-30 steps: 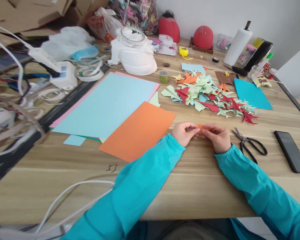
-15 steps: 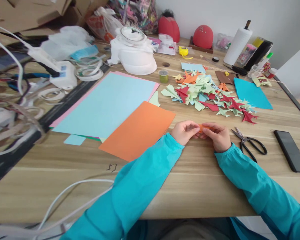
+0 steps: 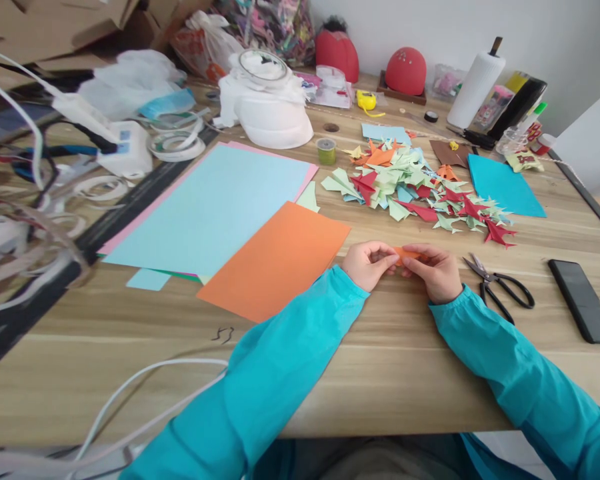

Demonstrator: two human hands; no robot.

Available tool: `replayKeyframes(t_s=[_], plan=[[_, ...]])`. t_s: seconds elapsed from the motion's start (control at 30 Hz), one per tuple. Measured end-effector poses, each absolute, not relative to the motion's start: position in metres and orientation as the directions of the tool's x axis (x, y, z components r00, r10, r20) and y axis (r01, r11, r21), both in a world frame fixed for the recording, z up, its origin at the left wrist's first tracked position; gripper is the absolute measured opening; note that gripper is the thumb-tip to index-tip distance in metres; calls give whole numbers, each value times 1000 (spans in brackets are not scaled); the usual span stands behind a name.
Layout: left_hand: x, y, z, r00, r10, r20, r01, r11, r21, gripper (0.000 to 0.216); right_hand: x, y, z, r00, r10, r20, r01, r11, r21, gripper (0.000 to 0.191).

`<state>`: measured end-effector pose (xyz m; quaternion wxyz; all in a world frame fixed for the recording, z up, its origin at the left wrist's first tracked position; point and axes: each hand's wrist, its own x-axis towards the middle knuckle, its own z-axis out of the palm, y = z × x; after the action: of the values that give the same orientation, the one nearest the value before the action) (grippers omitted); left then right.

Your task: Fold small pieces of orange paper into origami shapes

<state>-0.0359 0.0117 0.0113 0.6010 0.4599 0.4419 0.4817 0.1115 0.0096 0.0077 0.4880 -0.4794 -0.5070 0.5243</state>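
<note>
Between the fingertips of both hands is a small piece of orange paper, mostly covered by the fingers. My left hand pinches its left end, and my right hand pinches the right end. Just beyond them lies a heap of folded paper shapes in pale green, red, orange and light blue. A large orange paper sheet rests left of my left hand, overlapping a light blue sheet. Black-handled scissors lie with blades apart beside my right hand.
A black phone lies at the right. Bright blue paper and brown paper are beyond the heap. A thread spool stands near a white cap. Cables and a power adapter crowd the left.
Both hands stay almost in place, still pinching the orange paper. A little more of the paper shows between the fingers now.
</note>
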Motion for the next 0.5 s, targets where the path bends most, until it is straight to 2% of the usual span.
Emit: replayKeyframes(t_s=[0.5], plan=[[-33,10,13,109,985,-133,-141,148,979,10,111,9,10,-82,996,-20,-3,-20,-1000,28]])
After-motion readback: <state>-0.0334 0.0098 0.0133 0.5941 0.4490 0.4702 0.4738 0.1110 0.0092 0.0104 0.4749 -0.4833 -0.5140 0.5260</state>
